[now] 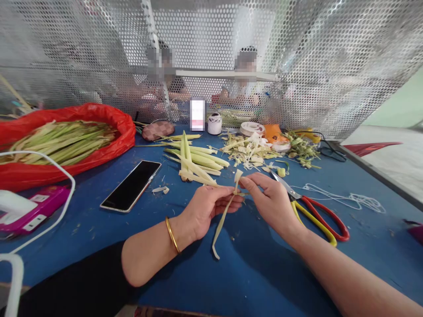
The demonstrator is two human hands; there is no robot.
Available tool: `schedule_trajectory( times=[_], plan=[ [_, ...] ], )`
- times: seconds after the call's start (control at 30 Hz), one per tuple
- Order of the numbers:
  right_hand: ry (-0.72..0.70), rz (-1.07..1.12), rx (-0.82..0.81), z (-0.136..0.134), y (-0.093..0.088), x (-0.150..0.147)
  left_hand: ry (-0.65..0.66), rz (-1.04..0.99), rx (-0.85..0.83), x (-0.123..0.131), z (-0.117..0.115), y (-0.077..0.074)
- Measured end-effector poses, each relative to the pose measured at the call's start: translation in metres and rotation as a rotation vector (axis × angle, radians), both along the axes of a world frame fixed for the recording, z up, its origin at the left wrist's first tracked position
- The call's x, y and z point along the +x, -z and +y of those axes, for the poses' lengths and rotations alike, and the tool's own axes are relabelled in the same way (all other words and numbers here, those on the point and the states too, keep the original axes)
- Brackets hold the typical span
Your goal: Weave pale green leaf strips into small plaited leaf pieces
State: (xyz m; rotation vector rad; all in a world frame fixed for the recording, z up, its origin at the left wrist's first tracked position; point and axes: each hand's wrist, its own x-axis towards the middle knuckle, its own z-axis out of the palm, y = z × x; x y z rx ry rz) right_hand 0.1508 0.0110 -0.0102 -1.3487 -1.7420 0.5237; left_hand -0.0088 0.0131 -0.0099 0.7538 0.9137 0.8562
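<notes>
Pinching a pale plant strip (pixel 221 223) between both hands (pixel 206 207) (pixel 274 200), blue tabletop (pixel 191 281) beneath, perforated metal screen (pixel 208 48) behind.

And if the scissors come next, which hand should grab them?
Probably the right hand: the scissors lie just beside it. The left hand is farther away, with the right hand between. Both hands hold the pale leaf strip, so the right would need to let go first.
</notes>
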Motion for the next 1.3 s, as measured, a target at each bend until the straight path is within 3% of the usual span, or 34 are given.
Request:
schedule_trajectory(
  times=[0.2, 0.47, 0.63, 0.87, 1.03, 1.3],
  plan=[
    [-0.024, -0.169, 0.056, -0.001, -0.001, 0.001, -0.049, 0.027, 0.027, 0.003, -0.001, -0.001],
    [0.077, -0.121, 0.295, -0.011, -0.005, -0.001, -0.117, -0.073, -0.02, 0.0, 0.003, 0.0],
    [-0.09, -0.103, -0.014, -0.019, 0.003, -0.015, -0.209, -0.123, -0.011, 0.002, 0.003, 0.001],
    [-0.106, 0.335, -0.419, -0.016, 0.013, -0.03, -0.138, -0.159, -0.019, 0.006, 0.0, 0.004],
    [-0.138, 0.456, -0.427, -0.017, 0.012, -0.031, -0.138, -0.128, 0.0, 0.006, -0.002, 0.003],
    [-0.23, 0.267, -0.355, -0.018, 0.017, -0.027, -0.292, -0.038, 0.041, 0.008, 0.002, 0.006]
  ],
)
